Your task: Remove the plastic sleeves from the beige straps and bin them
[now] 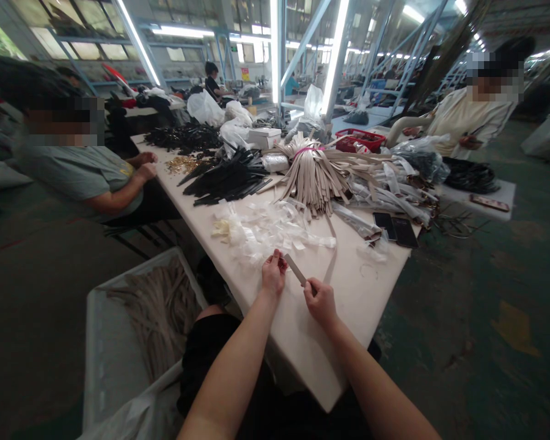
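My right hand (319,299) is closed around a flat grey-beige strap (296,270), whose end points up and to the left. Right at that end, my left hand (275,272) has its fingers pinched together; what sits between them is too small to make out. Just beyond both hands lies a loose pile of clear and white plastic strips (275,229). Farther back a thick bundle of similar beige straps (309,174) is tied with a pink band. One long strap trails from the bundle towards my right hand.
Black straps (233,177) lie left of the bundle, plastic-wrapped straps (389,189) right of it, beside two dark phones (396,230). A white bin (91,342) of straps stands by my left leg. One person (82,165) sits left; another (472,116) is at right.
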Action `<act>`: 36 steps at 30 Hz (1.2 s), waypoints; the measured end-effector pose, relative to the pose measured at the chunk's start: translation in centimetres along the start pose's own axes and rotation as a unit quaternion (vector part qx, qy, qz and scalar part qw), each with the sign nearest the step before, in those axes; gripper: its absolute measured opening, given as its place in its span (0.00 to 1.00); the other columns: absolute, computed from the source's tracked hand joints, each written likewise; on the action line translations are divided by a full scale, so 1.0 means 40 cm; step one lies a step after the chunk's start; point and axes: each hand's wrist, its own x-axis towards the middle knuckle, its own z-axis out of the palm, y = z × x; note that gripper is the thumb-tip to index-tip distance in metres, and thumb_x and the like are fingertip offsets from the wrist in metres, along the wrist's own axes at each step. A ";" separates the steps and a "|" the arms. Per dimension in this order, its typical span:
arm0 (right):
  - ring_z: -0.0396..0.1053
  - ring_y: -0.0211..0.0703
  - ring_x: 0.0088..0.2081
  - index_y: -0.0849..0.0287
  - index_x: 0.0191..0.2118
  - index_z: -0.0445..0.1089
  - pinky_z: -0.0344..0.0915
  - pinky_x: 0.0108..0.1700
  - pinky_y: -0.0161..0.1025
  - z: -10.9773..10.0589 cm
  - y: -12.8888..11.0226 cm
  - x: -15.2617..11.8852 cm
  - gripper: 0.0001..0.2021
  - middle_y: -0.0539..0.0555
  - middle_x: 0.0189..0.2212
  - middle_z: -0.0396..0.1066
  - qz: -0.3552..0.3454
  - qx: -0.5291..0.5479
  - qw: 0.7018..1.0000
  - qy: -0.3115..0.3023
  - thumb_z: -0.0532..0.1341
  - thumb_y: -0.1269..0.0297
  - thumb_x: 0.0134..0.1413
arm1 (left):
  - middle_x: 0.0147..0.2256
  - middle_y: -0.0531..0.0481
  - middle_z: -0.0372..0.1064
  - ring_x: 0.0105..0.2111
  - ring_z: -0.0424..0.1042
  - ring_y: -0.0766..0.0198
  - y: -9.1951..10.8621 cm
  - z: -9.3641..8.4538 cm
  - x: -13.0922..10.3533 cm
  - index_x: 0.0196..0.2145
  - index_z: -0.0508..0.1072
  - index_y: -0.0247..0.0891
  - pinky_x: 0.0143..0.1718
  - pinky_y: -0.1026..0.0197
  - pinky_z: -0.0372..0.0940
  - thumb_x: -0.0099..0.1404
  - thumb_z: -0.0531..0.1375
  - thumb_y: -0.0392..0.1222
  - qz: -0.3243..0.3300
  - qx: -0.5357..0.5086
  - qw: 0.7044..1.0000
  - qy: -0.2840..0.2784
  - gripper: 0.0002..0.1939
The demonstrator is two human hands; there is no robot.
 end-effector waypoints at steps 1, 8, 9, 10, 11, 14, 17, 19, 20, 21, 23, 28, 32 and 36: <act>0.59 0.38 0.20 0.59 0.30 0.74 0.52 0.26 0.36 0.000 0.000 -0.001 0.16 0.49 0.17 0.63 -0.003 -0.002 1.000 -0.003 0.52 0.60 0.62 | 0.28 0.53 0.70 0.23 0.65 0.73 -0.001 0.001 -0.001 0.31 0.71 0.35 0.26 0.67 0.61 0.56 0.71 0.48 0.004 0.009 1.000 -0.002 0.16; 0.61 0.40 0.21 0.58 0.31 0.74 0.54 0.28 0.36 0.006 0.004 0.007 0.18 0.51 0.19 0.67 -0.005 -0.013 1.000 -0.011 0.51 0.58 0.63 | 0.20 0.55 0.63 0.19 0.58 0.72 -0.014 0.007 -0.013 0.24 0.69 0.36 0.22 0.65 0.53 0.54 0.70 0.55 0.033 0.116 0.992 -0.045 0.21; 0.61 0.40 0.22 0.58 0.32 0.74 0.54 0.28 0.36 0.008 0.005 0.011 0.18 0.52 0.19 0.68 -0.003 -0.009 1.000 -0.012 0.50 0.57 0.64 | 0.19 0.55 0.62 0.19 0.58 0.72 -0.015 0.008 -0.019 0.23 0.69 0.36 0.22 0.65 0.53 0.54 0.70 0.56 0.035 0.139 0.988 -0.057 0.21; 0.62 0.41 0.22 0.58 0.33 0.74 0.55 0.28 0.36 0.009 0.006 0.015 0.18 0.52 0.20 0.68 -0.001 -0.002 1.000 -0.015 0.50 0.57 0.65 | 0.19 0.55 0.62 0.19 0.57 0.72 -0.016 0.009 -0.026 0.23 0.69 0.36 0.22 0.65 0.52 0.54 0.70 0.57 0.038 0.166 0.983 -0.072 0.22; 0.63 0.41 0.23 0.58 0.33 0.74 0.55 0.29 0.36 0.009 0.006 0.020 0.19 0.52 0.20 0.68 0.004 0.009 1.000 -0.020 0.50 0.56 0.65 | 0.19 0.55 0.62 0.19 0.57 0.71 -0.016 0.011 -0.035 0.23 0.70 0.36 0.22 0.64 0.52 0.55 0.69 0.57 0.039 0.196 0.976 -0.089 0.22; 0.64 0.41 0.22 0.57 0.32 0.73 0.57 0.29 0.36 0.002 0.006 0.034 0.20 0.51 0.19 0.69 0.032 0.058 0.997 -0.038 0.49 0.54 0.67 | 0.18 0.54 0.62 0.19 0.58 0.71 -0.011 0.022 -0.063 0.22 0.70 0.36 0.22 0.64 0.52 0.56 0.68 0.57 0.033 0.288 0.946 -0.143 0.21; 0.67 0.42 0.23 0.57 0.34 0.72 0.59 0.30 0.36 -0.018 0.008 0.037 0.18 0.52 0.22 0.72 0.043 0.083 0.994 -0.051 0.50 0.53 0.66 | 0.17 0.54 0.62 0.18 0.58 0.71 0.006 0.041 -0.077 0.21 0.70 0.36 0.20 0.64 0.51 0.56 0.68 0.58 0.025 0.320 0.934 -0.158 0.22; 0.70 0.43 0.27 0.57 0.34 0.72 0.61 0.33 0.36 -0.033 0.013 0.034 0.16 0.53 0.24 0.74 0.022 0.069 0.996 -0.050 0.53 0.54 0.64 | 0.17 0.55 0.61 0.17 0.57 0.71 0.019 0.053 -0.079 0.22 0.71 0.37 0.20 0.64 0.49 0.55 0.68 0.58 0.042 0.305 0.943 -0.124 0.22; 0.70 0.44 0.29 0.56 0.33 0.73 0.62 0.35 0.36 -0.038 0.017 0.031 0.15 0.53 0.25 0.74 0.010 0.058 0.997 -0.046 0.54 0.54 0.64 | 0.16 0.55 0.61 0.17 0.56 0.71 0.024 0.057 -0.079 0.23 0.71 0.37 0.19 0.65 0.49 0.55 0.69 0.59 0.052 0.296 0.948 -0.105 0.22; 0.71 0.45 0.30 0.56 0.31 0.72 0.62 0.37 0.37 -0.042 0.020 0.029 0.15 0.54 0.25 0.74 0.002 0.050 0.998 -0.042 0.54 0.55 0.63 | 0.16 0.56 0.60 0.17 0.56 0.71 0.026 0.060 -0.080 0.24 0.72 0.37 0.19 0.65 0.48 0.55 0.69 0.59 0.058 0.290 0.951 -0.089 0.21; 0.70 0.46 0.31 0.56 0.29 0.72 0.62 0.37 0.37 -0.046 0.027 0.027 0.16 0.54 0.25 0.73 0.000 0.043 0.999 -0.032 0.54 0.56 0.64 | 0.16 0.55 0.61 0.17 0.56 0.71 0.017 0.060 -0.089 0.24 0.73 0.37 0.19 0.65 0.48 0.54 0.69 0.59 0.052 0.302 0.948 -0.083 0.21; 0.70 0.45 0.29 0.56 0.28 0.70 0.64 0.42 0.40 -0.057 0.038 0.033 0.19 0.53 0.26 0.74 0.007 0.063 0.997 -0.044 0.51 0.55 0.67 | 0.16 0.53 0.63 0.17 0.59 0.69 -0.032 0.051 -0.128 0.21 0.71 0.37 0.20 0.64 0.50 0.53 0.69 0.60 0.014 0.372 0.921 -0.117 0.23; 0.72 0.47 0.35 0.55 0.34 0.73 0.50 0.63 0.53 -0.075 0.057 0.029 0.12 0.53 0.30 0.76 -0.040 0.010 0.997 -0.060 0.56 0.58 0.64 | 0.16 0.55 0.60 0.16 0.56 0.70 -0.035 0.057 -0.138 0.22 0.72 0.37 0.19 0.64 0.49 0.54 0.68 0.61 0.038 0.343 0.936 -0.066 0.23; 0.71 0.45 0.32 0.55 0.33 0.73 0.41 0.67 0.55 -0.079 0.076 0.024 0.14 0.51 0.27 0.75 -0.041 -0.005 0.997 -0.063 0.52 0.60 0.66 | 0.16 0.53 0.62 0.17 0.58 0.69 -0.040 0.065 -0.155 0.23 0.73 0.37 0.19 0.64 0.50 0.54 0.68 0.60 0.050 0.355 0.930 -0.081 0.22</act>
